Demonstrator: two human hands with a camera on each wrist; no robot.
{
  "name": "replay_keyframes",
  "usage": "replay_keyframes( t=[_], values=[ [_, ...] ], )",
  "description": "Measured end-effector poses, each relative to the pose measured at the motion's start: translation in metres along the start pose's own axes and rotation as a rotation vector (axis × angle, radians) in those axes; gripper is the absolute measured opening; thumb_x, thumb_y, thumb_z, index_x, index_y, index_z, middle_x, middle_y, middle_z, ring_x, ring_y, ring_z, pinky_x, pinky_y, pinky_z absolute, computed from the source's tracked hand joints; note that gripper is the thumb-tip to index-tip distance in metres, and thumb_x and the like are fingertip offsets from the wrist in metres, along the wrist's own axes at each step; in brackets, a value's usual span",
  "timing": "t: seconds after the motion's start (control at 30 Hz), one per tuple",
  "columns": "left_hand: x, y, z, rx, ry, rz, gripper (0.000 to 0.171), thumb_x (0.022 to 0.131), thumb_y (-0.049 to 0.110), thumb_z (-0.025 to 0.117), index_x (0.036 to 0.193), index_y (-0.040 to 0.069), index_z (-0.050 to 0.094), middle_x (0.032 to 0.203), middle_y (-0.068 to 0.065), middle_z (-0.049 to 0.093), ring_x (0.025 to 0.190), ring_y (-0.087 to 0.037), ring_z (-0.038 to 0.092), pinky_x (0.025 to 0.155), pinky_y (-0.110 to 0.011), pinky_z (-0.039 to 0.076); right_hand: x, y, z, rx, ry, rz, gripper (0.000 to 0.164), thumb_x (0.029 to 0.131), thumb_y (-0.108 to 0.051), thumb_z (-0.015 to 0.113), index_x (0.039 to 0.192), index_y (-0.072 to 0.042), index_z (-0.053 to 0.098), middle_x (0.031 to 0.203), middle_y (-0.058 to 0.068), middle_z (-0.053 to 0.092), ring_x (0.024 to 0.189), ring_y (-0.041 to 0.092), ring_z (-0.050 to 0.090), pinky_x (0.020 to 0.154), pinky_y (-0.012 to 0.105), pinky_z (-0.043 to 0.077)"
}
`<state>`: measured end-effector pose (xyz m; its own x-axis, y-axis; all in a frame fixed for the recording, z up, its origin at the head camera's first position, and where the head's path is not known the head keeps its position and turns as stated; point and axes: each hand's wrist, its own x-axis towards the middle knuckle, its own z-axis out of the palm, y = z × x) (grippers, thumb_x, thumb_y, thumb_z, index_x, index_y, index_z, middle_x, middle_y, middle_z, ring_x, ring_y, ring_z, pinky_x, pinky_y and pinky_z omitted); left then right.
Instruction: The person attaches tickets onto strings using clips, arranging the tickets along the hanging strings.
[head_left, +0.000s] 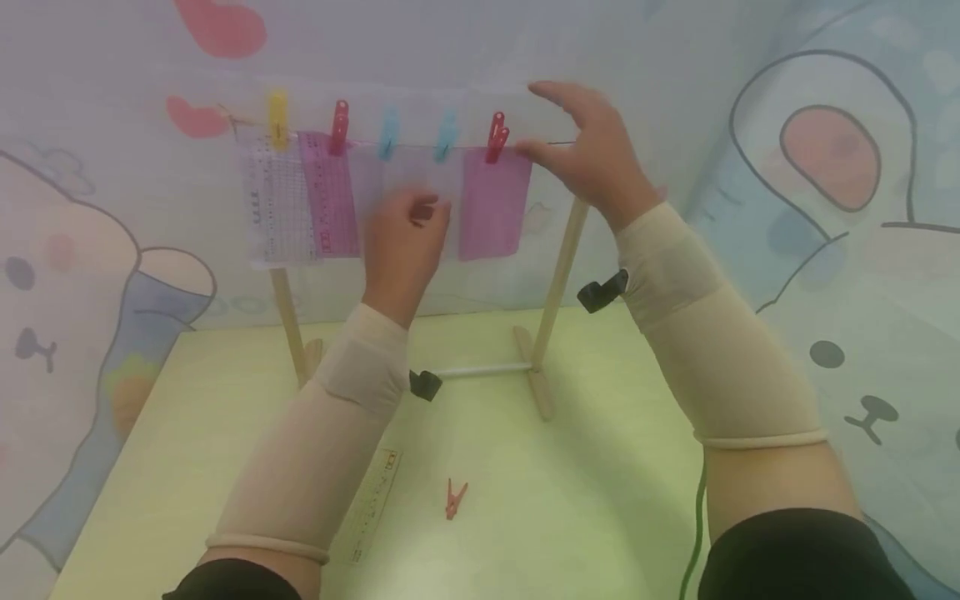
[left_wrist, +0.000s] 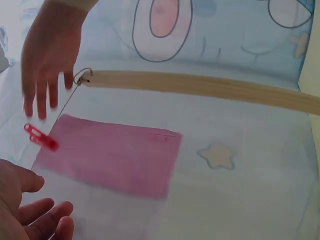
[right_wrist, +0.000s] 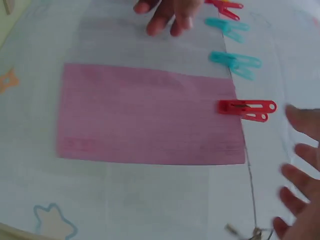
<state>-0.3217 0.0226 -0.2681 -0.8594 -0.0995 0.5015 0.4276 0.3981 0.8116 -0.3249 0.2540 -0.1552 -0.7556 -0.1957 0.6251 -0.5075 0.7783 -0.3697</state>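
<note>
My right hand (head_left: pixel 596 150) is beside the right-hand red clothespin (head_left: pixel 497 140), thumb and fingers spread and holding nothing. That clothespin clips a pink sheet of paper (head_left: pixel 495 208) to a thin string (right_wrist: pixel 251 187). In the right wrist view, a small gap separates my thumb from the clothespin. My left hand (head_left: pixel 401 250) hovers in front of the pale sheets near the middle of the line. Its fingers are loosely bent around nothing, as the left wrist view also shows. Two blue clothespins (head_left: pixel 388 135) grip the pale paper (right_wrist: pixel 135 45) next to the pink sheet.
Farther left hang a printed white sheet (head_left: pixel 273 208) under a yellow clothespin (head_left: pixel 278 121) and a printed pink sheet (head_left: pixel 330 200) under another red clothespin (head_left: pixel 339 127). Wooden posts (head_left: pixel 562 283) support the string. On the table (head_left: pixel 585 517) lie a loose red clothespin (head_left: pixel 454 500) and a printed strip (head_left: pixel 372 508).
</note>
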Motion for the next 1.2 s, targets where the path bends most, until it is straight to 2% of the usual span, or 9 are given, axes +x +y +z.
replay_keyframes(
  t=[0.1,0.2,0.3,0.43,0.6,0.73,0.9,1.03,1.2],
  values=[
    [-0.027,-0.03,-0.012,0.032,0.052,-0.001,0.028,0.099,0.035,0.07,0.115,0.013,0.075,0.107,-0.002,0.074,0.091,-0.018,0.066,0.076,-0.035,0.055,-0.036,0.018,0.012,0.064,0.277,-0.245,0.049,0.091,-0.026,0.078,0.136,-0.01,0.067,0.143,0.006,0.063,0.138,0.021,0.048,0.119,0.032,0.028],
    [-0.06,-0.071,-0.024,0.088,0.058,-0.049,0.026,0.098,0.036,0.07,0.11,0.013,0.076,0.102,-0.002,0.075,0.086,-0.02,0.065,0.071,-0.037,0.053,-0.084,0.038,0.035,0.133,0.379,-0.393,0.038,0.087,-0.012,0.077,0.123,0.0,0.071,0.126,0.016,0.07,0.122,0.033,0.059,0.112,0.042,0.039],
    [-0.099,-0.116,-0.036,0.165,-0.003,-0.149,0.028,0.099,0.037,0.068,0.113,0.014,0.075,0.107,-0.004,0.073,0.092,-0.023,0.064,0.076,-0.041,0.052,-0.144,0.059,0.074,0.21,0.234,-0.338,0.032,0.086,-0.005,0.078,0.118,-0.001,0.073,0.119,0.015,0.073,0.113,0.034,0.064,0.105,0.046,0.046],
    [-0.152,-0.168,-0.051,0.315,-0.189,-0.291,0.041,0.1,0.038,0.066,0.129,0.009,0.068,0.126,-0.015,0.068,0.108,-0.036,0.065,0.086,-0.051,0.054,-0.227,0.087,0.141,0.286,-0.1,-0.114,0.03,0.088,-0.007,0.081,0.117,-0.006,0.074,0.119,0.007,0.073,0.112,0.028,0.066,0.098,0.048,0.053],
    [-0.19,-0.203,-0.055,0.413,-0.358,-0.361,0.057,0.095,0.034,0.072,0.138,-0.001,0.059,0.13,-0.03,0.06,0.111,-0.049,0.059,0.083,-0.057,0.055,-0.299,0.106,0.209,0.363,-0.471,0.103,0.034,0.091,-0.019,0.081,0.124,-0.015,0.073,0.123,-0.005,0.071,0.112,0.018,0.064,0.094,0.047,0.053],
    [-0.203,-0.214,-0.052,0.476,-0.381,-0.391,0.072,0.086,0.035,0.081,0.141,-0.003,0.054,0.123,-0.034,0.056,0.105,-0.051,0.052,0.074,-0.056,0.052,-0.319,0.11,0.244,0.476,-0.587,0.158,0.038,0.09,-0.024,0.082,0.127,-0.022,0.073,0.128,-0.01,0.07,0.121,0.015,0.061,0.106,0.042,0.048],
    [-0.213,-0.225,-0.045,0.542,-0.449,-0.405,0.088,0.077,0.036,0.087,0.147,-0.001,0.047,0.121,-0.031,0.05,0.102,-0.048,0.046,0.075,-0.056,0.045,-0.328,0.105,0.259,0.486,-0.64,0.154,0.048,0.086,-0.028,0.085,0.132,-0.029,0.071,0.134,-0.016,0.067,0.132,0.013,0.056,0.115,0.038,0.04],
    [-0.218,-0.23,-0.043,0.553,-0.462,-0.371,0.088,0.076,0.03,0.089,0.148,-0.001,0.048,0.12,-0.029,0.049,0.097,-0.043,0.048,0.071,-0.051,0.044,-0.334,0.105,0.268,0.359,-0.646,0.024,0.059,0.083,-0.027,0.086,0.138,-0.029,0.067,0.14,-0.015,0.063,0.134,0.014,0.053,0.116,0.042,0.037],
    [-0.222,-0.231,-0.041,0.478,-0.493,-0.365,0.084,0.082,0.017,0.085,0.151,-0.003,0.041,0.113,-0.026,0.048,0.085,-0.033,0.052,0.069,-0.046,0.049,-0.342,0.109,0.28,0.223,-0.642,-0.115,0.06,0.083,-0.032,0.084,0.139,-0.036,0.065,0.137,-0.018,0.059,0.128,0.009,0.05,0.109,0.046,0.036]
  ],
)
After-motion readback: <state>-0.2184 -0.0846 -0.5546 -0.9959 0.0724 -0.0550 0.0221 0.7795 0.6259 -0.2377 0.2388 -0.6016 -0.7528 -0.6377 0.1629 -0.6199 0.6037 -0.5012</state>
